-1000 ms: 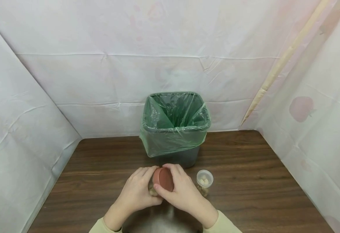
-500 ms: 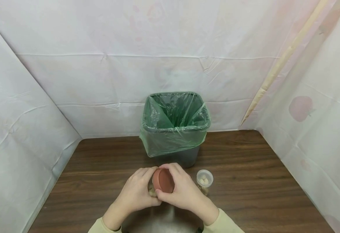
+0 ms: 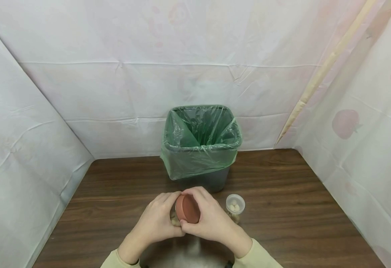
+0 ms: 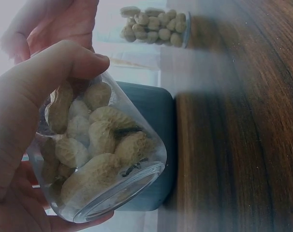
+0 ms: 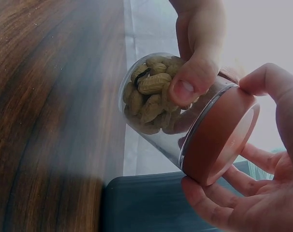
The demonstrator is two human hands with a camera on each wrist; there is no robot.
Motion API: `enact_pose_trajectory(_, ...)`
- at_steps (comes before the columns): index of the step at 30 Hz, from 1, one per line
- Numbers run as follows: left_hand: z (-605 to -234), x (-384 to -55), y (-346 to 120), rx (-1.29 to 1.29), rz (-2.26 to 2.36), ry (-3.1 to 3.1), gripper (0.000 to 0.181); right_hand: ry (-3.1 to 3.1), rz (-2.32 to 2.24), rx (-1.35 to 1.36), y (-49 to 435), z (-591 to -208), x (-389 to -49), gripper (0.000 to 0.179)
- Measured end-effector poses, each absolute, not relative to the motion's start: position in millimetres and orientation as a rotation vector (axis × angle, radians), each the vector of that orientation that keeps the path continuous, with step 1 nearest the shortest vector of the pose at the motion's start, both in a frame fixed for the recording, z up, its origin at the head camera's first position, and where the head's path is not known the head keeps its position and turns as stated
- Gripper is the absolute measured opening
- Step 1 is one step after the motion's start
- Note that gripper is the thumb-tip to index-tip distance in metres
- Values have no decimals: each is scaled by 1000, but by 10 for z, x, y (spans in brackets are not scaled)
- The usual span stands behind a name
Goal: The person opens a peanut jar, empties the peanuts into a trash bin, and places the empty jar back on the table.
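From here I see both hands busy at the near middle of the table (image 3: 282, 212), just on the near side of the bin (image 3: 208, 180) with its green bag (image 3: 195, 163). The left hand (image 3: 156, 216) has its fingers and thumb wrapped round a clear jar (image 4: 141, 145) of peanuts (image 5: 149, 94); the right hand (image 3: 210, 217) pinches the reddish lid (image 5: 212, 140) between thumb and fingertips. Neither grip is loose. The jar is tilted, lid end up and toward the right, and it seems to be held clear of the table. A dark strip (image 5: 142, 76) shows in with the peanuts; I can't make out what it is.

To the right of the right hand, near but apart from it, a small pot (image 3: 235, 208) of nuts stands upright.

The lid sits on the jar's mouth, so I'd judge the step in hand to be turning it; whether on or off, I can't tell. The next move calls for a steady left hand on the glass while the right twists the lid, keeping the jar's mouth upward, because a loose lid at this slant could spill peanuts.
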State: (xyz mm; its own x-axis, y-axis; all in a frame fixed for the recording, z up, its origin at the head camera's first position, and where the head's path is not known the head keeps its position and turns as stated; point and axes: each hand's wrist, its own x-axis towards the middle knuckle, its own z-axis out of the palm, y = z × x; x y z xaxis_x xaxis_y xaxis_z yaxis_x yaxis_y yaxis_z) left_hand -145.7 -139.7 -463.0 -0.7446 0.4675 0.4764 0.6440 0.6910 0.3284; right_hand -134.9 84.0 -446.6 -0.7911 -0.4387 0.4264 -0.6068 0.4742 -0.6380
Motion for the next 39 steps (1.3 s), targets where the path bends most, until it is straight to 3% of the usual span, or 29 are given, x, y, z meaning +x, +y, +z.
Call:
enact_pose_trajectory(24,-4613,-1458,-1404,-880,-695,-2528,93,-2505,1264,914,849,-4399,-1308,70)
enact_pose_trajectory(34,-4587,-1440,-1388,-831,-660,-2532,91,-2615,1267,547,805,-4346,-1257,71)
enact_pose_trajectory(39,-4591,-1452,-1391,-833,-598,-2503,90,-2654,1270,504,769,-4381,-1259,74)
